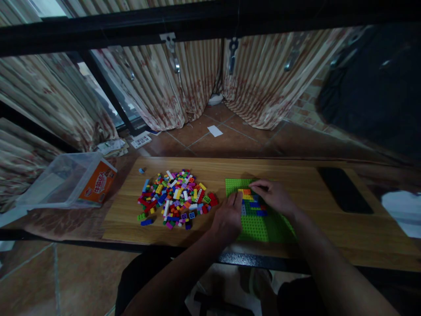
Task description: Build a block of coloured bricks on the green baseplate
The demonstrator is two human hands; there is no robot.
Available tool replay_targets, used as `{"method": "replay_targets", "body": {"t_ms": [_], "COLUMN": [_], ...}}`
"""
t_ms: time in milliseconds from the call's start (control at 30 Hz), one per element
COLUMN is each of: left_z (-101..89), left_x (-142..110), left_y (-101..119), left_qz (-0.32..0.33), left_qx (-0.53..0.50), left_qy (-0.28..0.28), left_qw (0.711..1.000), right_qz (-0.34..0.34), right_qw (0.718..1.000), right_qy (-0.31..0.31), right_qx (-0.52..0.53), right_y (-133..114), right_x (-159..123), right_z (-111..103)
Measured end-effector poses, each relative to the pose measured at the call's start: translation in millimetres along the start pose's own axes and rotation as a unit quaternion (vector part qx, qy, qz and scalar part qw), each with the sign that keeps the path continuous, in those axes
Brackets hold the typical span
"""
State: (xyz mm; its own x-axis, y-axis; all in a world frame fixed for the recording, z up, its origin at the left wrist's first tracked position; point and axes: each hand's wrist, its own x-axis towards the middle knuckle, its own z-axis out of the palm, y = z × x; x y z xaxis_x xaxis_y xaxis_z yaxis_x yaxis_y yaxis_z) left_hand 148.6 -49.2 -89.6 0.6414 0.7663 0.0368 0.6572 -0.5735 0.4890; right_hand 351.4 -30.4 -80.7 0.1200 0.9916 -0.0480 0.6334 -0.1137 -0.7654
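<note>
A green studded baseplate (255, 230) lies on the table, with rows of building bricks (254, 204) in yellow, orange, red, blue and grey standing on it. My left hand (227, 219) rests over the plate's left side, its bent fingers close together at the left edge of these bricks. From the right, my right hand (272, 195) reaches over the far end of the bricks, thumb and fingertips pinched near the orange ones. Whatever either hand holds is too small or hidden to make out.
A spread pile of loose bricks (177, 195) lies left of the plate. On the wooden table (126, 219), a black phone-like slab (344, 189) lies at the right. A clear plastic box (66, 180) with an orange label stands beyond the left end. Striped curtains (197, 83) hang behind.
</note>
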Motion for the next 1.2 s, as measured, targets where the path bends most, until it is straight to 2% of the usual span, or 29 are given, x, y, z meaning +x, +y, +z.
{"method": "replay_targets", "body": {"t_ms": [133, 400, 633, 833, 967, 1033, 1200], "left_z": [2.5, -1.0, -2.6, -2.1, -0.6, 2.5, 16.9], "left_x": [-1, -1, 3, 5, 2, -1, -4], "left_y": [0, 3, 10, 13, 12, 11, 12], "left_qz": [0.011, 0.004, -0.013, -0.011, 0.005, 0.015, 0.033], "left_qx": [0.006, 0.019, 0.085, 0.099, 0.111, 0.12, 0.145], "left_qy": [0.018, -0.003, -0.033, -0.044, -0.015, 0.012, 0.074], "left_qw": [1.0, 1.0, 0.996, 0.994, 0.994, 0.993, 0.986], "right_qz": [-0.044, -0.034, -0.025, -0.034, -0.055, -0.049, -0.026], "right_qw": [0.999, 0.998, 0.999, 0.999, 0.998, 0.998, 0.998], "right_qy": [-0.015, -0.045, -0.026, -0.013, -0.015, -0.031, -0.025], "right_qx": [-0.008, 0.002, 0.008, 0.012, 0.001, -0.013, -0.043], "right_y": [-2, 3, 1, 5, 11, 14, 22], "right_x": [0, 3, 3, 1, 1, 1, 0], "right_z": [6, 2, 5, 7, 6, 5, 3]}}
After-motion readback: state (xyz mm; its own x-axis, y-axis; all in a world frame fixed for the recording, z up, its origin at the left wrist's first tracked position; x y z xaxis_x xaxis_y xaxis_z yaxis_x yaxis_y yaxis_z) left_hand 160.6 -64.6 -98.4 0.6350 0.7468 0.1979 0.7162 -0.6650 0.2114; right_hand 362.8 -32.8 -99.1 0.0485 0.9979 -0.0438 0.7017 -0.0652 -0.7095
